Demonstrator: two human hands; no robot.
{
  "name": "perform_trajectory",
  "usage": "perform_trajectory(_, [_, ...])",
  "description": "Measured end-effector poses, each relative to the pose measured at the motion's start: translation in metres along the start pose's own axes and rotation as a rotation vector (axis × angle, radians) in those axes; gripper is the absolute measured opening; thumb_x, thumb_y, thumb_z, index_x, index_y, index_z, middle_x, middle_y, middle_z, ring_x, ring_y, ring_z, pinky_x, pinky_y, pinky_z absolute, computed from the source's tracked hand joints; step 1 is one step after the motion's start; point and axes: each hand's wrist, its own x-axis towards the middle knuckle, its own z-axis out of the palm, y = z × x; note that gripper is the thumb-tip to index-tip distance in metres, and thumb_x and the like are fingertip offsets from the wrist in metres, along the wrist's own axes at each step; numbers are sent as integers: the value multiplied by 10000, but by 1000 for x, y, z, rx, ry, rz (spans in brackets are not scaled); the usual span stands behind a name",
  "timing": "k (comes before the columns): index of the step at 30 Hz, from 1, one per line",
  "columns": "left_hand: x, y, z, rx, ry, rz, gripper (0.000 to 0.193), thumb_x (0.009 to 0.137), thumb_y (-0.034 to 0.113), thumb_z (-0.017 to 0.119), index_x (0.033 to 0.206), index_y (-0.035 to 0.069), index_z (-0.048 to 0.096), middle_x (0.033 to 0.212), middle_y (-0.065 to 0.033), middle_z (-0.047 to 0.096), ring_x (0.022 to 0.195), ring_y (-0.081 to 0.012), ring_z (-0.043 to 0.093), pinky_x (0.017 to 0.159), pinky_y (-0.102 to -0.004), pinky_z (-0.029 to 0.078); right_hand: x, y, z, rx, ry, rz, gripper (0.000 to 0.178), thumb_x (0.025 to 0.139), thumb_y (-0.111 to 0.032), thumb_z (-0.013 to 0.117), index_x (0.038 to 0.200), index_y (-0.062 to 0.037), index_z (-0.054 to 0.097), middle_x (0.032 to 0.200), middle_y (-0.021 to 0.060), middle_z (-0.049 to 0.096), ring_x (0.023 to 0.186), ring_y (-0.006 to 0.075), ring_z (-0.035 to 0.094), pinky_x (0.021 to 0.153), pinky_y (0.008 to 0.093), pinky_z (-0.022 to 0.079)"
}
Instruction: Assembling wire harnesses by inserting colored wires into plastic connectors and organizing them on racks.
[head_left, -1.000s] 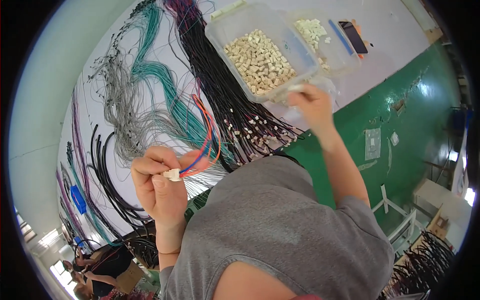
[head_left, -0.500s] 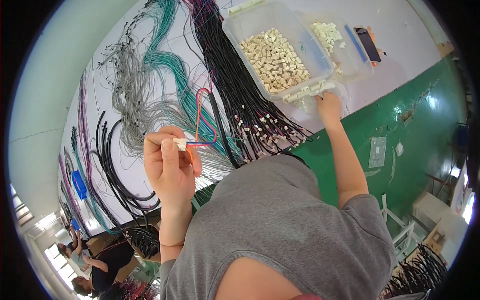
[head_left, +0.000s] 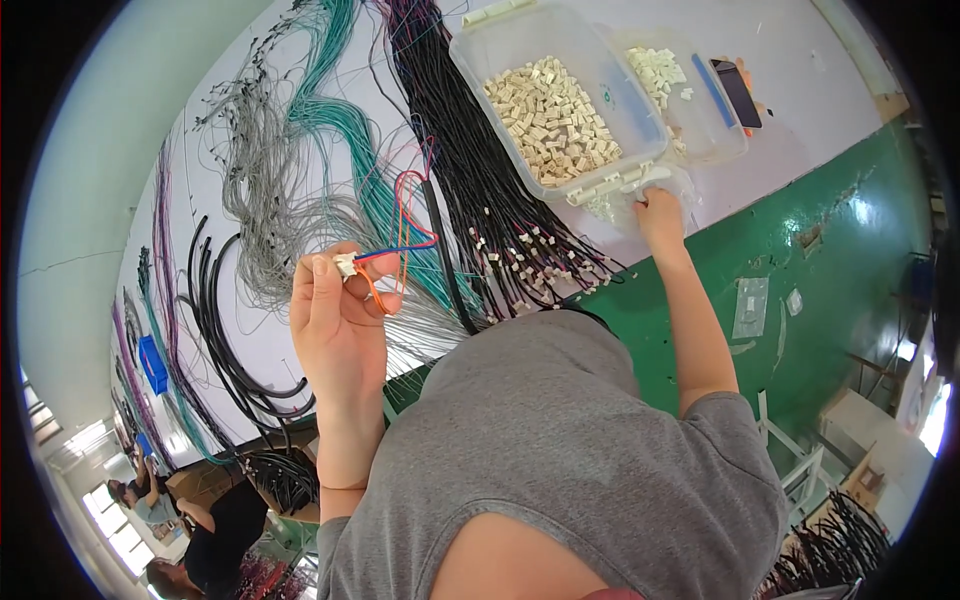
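A small white connector [head_left: 346, 265] is pinched between the thumb and fingers of my left hand [head_left: 338, 318]. Blue, red and orange wires [head_left: 402, 247] run from it to a black cable [head_left: 443, 250], the orange one looping down past my fingers. At the near corner of a clear plastic bin, my right hand [head_left: 660, 218] has its fingers closed at a crumpled clear plastic bag [head_left: 612, 207]. What those fingertips hold, if anything, I cannot make out. The clear bin [head_left: 628, 112] holds a heap of cream connectors [head_left: 553, 122].
Black cables with white ends [head_left: 520, 250] lie beside teal [head_left: 345, 125] and grey wire bundles [head_left: 262, 190]. A second clear tray [head_left: 715, 140] holds pale pieces, with a phone [head_left: 737, 93] beside it. Green floor [head_left: 800, 240] shows past the table edge; other people [head_left: 225, 530] are at lower left.
My left hand has shifted slightly left and turned the connector; its blue wire now slants upward and the orange wire hangs in a wider loop. My right hand stays at the bag.
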Motion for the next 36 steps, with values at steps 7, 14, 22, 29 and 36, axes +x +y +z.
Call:
perform_trajectory(7, [0,-3,-1,-24,3,-20,171,884,176,356,856,26,433,889,-82,510,804,-205,582,518,-250,492,-2,-1,3,-72,-72,39,182,705,-121,557,777,41,514,788,229,537,786,374,514,683,432,408])
perform_trajectory(14, [3,-4,-6,-64,-29,-36,168,885,172,352,840,30,429,900,-95,505,785,-214,590,517,-264,506,0,9,1,-75,33,38,184,730,-109,524,800,59,498,796,246,536,768,399,511,681,437,410])
perform_trajectory(22, [-5,-11,6,122,-126,16,72,868,112,366,892,50,395,835,-180,557,655,-187,591,488,-260,490,-43,-132,-107,1409,-12,154,80,752,-16,537,818,28,523,680,57,554,565,103,527,533,214,429])
perform_trajectory(29, [-9,-20,29,254,-384,-84,95,822,61,478,902,11,489,696,-13,514,573,-46,477,485,-186,394,-67,-224,-126,989,158,-617,94,694,3,610,752,-1,537,730,96,577,598,148,552,521,215,432])
perform_trajectory(36, [-13,-19,16,394,-243,155,63,795,-4,480,849,-2,512,717,-22,534,562,-38,479,462,-163,374,-70,-241,-119,1213,-71,-608,100,691,24,599,780,21,555,838,104,559,687,142,550,594,217,434])
